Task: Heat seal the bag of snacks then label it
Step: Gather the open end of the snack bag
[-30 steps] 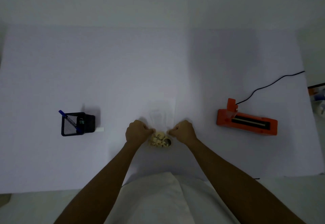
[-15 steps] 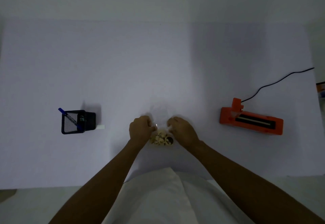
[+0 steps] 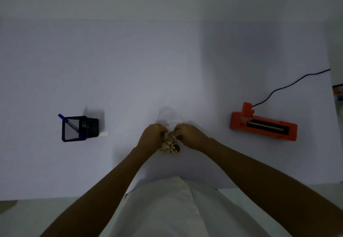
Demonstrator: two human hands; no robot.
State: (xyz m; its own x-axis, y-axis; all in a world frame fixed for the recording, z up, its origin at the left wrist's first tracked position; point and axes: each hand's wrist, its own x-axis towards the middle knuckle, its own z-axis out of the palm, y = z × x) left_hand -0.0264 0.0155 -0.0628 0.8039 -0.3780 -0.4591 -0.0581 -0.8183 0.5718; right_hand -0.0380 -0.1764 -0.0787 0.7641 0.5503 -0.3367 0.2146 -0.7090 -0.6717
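L hand (image 3: 153,135): pinching neck of clear plastic bag of snacks (image 3: 169,146).
R hand (image 3: 187,134): same pinch; mouth gathered, prob. for orange heat sealer (image 3: 263,129).

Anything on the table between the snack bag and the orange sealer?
Only the right hand, gripping the snack bag; beyond it, bare table up to the orange sealer, in the head view.

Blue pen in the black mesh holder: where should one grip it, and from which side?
Pinch the upper end of the blue pen, coming from above and the left. It leans toward the mesh holder's far left corner, and only that end sticks out over the rim; the rest lies inside.
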